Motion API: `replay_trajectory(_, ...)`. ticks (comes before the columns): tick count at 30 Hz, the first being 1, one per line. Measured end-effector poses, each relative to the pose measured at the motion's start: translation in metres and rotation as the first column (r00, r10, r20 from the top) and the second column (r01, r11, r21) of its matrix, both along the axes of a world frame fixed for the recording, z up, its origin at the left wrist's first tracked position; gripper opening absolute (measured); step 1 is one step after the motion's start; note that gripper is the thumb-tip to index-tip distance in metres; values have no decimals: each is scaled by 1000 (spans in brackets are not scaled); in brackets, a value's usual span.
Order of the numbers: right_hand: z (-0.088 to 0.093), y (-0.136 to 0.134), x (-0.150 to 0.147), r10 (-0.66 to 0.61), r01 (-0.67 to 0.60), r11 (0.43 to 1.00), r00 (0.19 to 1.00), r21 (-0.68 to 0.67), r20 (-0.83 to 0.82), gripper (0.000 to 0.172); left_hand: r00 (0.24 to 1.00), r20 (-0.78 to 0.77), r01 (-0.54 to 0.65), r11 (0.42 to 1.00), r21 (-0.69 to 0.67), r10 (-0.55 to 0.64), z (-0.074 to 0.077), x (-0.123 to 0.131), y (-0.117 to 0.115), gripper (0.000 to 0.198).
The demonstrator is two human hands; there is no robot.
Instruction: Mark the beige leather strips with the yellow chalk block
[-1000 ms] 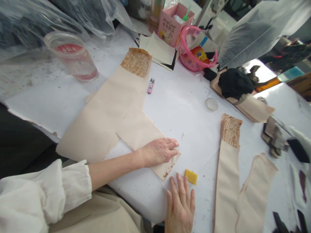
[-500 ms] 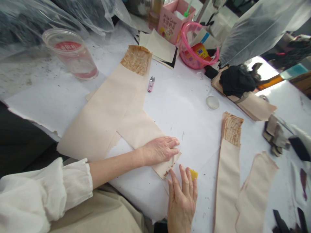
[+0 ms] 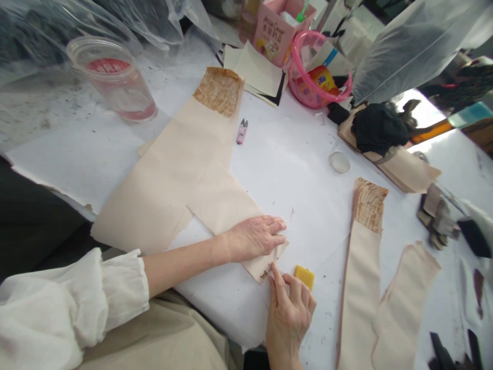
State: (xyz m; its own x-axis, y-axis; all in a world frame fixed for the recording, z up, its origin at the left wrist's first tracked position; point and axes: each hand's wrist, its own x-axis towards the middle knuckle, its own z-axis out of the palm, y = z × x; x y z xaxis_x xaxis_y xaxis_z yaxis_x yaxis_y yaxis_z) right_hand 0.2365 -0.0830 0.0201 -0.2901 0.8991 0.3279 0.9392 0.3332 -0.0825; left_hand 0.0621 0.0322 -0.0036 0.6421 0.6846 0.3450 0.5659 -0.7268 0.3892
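My left hand lies flat, fingers outstretched, on the lower end of a pale beige strip of leather-like material. Small brown spots run along the strip's near end. At that edge is my right hand, its index fingertip touching by the spots. The thumb lies close to that finger and the others are curled; anything between the fingertips is hidden. Just beyond its knuckles sits a small yellow block. The strip overlaps a wider beige panel, whose far end has a crinkled brown patch.
Pink thread snips and a clear round lid lie on the white table. More beige pieces rest at the right. A plastic cup stands at the left, a pink basket and a pink box at the back.
My right hand's fingers have curled in from a spread pose, leaving the index at the strip's edge and uncovering more of the yellow block. My left hand stays put. The view shifts slightly.
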Motion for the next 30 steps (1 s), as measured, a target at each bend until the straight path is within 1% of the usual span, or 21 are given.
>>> replay_trajectory(3,6,0,7,15,-16,1000,998,-24,-61,18,1000,9,-11,1000,5,11,-1,1,0,22)
replay_trajectory(6,9,10,6,-14,13,1000,993,-12,-117,19,1000,2,-4,1000,11,4,0,0,-1,22)
replay_trajectory(10,2,21,-3,-10,7,999,995,-32,-98,19,1000,-17,7,1000,-1,-7,1,-1,0,23)
replay_trajectory(14,-5,15,0,46,-47,998,998,-35,-36,21,1000,0,8,1000,5,-8,-1,-1,0,23)
replay_trajectory(16,-2,9,5,62,-63,997,998,-50,-28,22,1000,-4,5,1000,9,-5,-2,0,0,23)
replay_trajectory(18,3,7,11,49,-53,997,996,-51,-78,18,1000,-6,-5,1000,9,5,-3,1,0,22)
replay_trajectory(20,9,11,18,-2,0,1000,988,-17,-155,15,1000,-2,-11,1000,12,11,-4,1,-1,22)
replay_trajectory(22,12,17,24,-91,94,995,979,13,-183,21,1000,5,-15,1000,22,14,-4,2,-1,21)
replay_trajectory(24,11,25,28,-186,186,983,975,-8,-125,38,1000,9,-18,999,29,18,-3,2,-1,20)
replay_trajectory(26,8,31,30,-249,246,968,967,-56,-47,51,1000,4,-16,1000,24,16,-2,1,-2,22)
replay_trajectory(28,5,33,31,-294,293,954,956,-69,-13,57,1000,-2,-10,1000,20,10,-1,0,-2,30)
replay_trajectory(30,4,32,31,-348,348,937,937,-23,-12,62,1000,8,7,999,32,-8,0,-1,-2,35)
